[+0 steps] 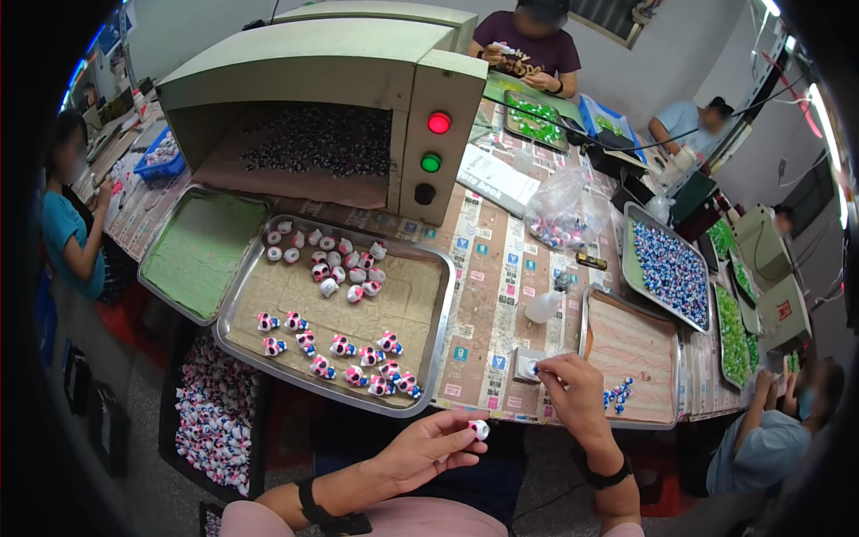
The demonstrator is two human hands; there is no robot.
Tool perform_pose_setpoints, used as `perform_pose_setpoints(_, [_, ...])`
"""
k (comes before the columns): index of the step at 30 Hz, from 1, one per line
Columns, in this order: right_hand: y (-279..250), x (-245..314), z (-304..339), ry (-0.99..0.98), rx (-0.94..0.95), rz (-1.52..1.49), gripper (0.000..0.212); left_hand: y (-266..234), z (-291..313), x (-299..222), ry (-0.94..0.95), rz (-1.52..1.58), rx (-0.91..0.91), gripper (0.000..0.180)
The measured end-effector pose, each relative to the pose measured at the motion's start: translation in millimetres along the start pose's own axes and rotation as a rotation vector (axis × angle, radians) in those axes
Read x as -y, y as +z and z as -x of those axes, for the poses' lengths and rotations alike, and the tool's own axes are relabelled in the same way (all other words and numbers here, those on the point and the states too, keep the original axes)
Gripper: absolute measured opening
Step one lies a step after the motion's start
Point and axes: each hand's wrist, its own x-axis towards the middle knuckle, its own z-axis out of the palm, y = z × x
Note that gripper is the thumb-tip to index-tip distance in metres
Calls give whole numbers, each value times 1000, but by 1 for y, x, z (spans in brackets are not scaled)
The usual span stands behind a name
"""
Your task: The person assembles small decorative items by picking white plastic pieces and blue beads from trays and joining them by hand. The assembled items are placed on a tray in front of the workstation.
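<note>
My left hand (428, 449) is low at the table's front edge, pinching a small white figurine (480, 429) between thumb and fingertips. My right hand (573, 389) is a little further right, fingers closed on a tiny blue-tipped piece (538, 366) over a small white block (525, 364). To the left lies a metal tray (420, 349) with several white, pink and blue figurines (358, 362) in rows and a looser cluster (335, 264) near its far end. To the right a second tray (635, 345) holds a few blue-and-white pieces (617, 394).
A green box machine (358, 80) with red and green lamps stands behind the trays. An empty tray (201, 251) lies at left, a crate of figurines (215, 416) below the table. A plastic bag (564, 210), a squeeze bottle (544, 306) and trays of beads (671, 268) sit right. Other people sit around.
</note>
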Motion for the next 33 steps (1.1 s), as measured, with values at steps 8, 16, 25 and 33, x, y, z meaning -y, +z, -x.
perform_pose_setpoints(8, [-15, 53, 24, 120, 137, -359, 17, 3, -7, 3, 14, -24, -58, 35])
perform_pose_setpoints(16, [-4, 58, 42, 167, 194, -544, 19, 4, -8, 5, 26, -35, -28, 35])
perform_pose_setpoints(25, [-3, 61, 43, 167, 232, -515, 17, 7, -5, 7, 65, -151, -81, 33])
perform_pose_setpoints(33, [-2, 64, 40, 103, 269, -473, 21, 10, -2, 6, 60, -229, -164, 31])
